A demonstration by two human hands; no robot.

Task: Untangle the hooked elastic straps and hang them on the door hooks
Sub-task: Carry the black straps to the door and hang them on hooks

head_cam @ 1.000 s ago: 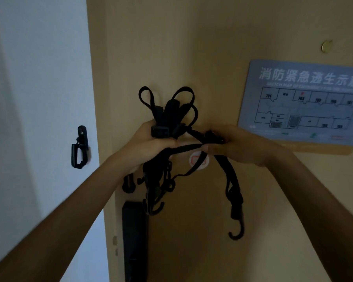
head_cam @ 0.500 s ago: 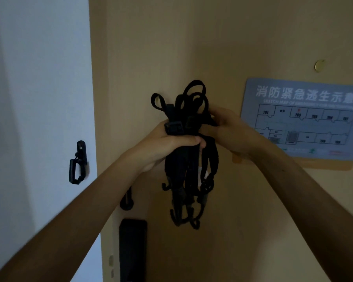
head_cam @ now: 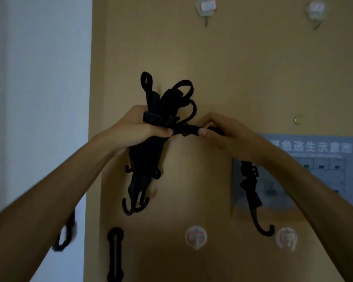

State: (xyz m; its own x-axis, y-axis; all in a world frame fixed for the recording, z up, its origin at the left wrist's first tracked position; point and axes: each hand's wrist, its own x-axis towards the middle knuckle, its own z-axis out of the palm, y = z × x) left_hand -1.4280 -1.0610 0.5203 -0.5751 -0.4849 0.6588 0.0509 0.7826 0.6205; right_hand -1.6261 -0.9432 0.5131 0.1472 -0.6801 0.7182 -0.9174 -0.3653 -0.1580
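My left hand (head_cam: pixel 135 130) grips a bundle of black hooked elastic straps (head_cam: pixel 151 151) in front of the tan door (head_cam: pixel 222 68). Loops stick up above my fist and several hooks (head_cam: pixel 134 204) dangle below it. My right hand (head_cam: pixel 222 135) pinches one strap (head_cam: pixel 189 130) stretched sideways out of the bundle. That strap's free end hangs under my right wrist and ends in a hook (head_cam: pixel 263 228). Two adhesive door hooks sit high up (head_cam: pixel 205 8) (head_cam: pixel 316 10), and two more lower down (head_cam: pixel 196 237) (head_cam: pixel 286 238).
A blue evacuation map sign (head_cam: pixel 318 165) is stuck on the door at right. A black handle (head_cam: pixel 115 253) sits at the door's lower left edge. The white wall (head_cam: pixel 39 98) on the left carries a black fitting (head_cam: pixel 64 235), partly behind my left forearm.
My right hand has drawn one strap out to the right, so its hooked end now hangs apart from the bundle. The view has tilted up, bringing the upper door hooks into sight.
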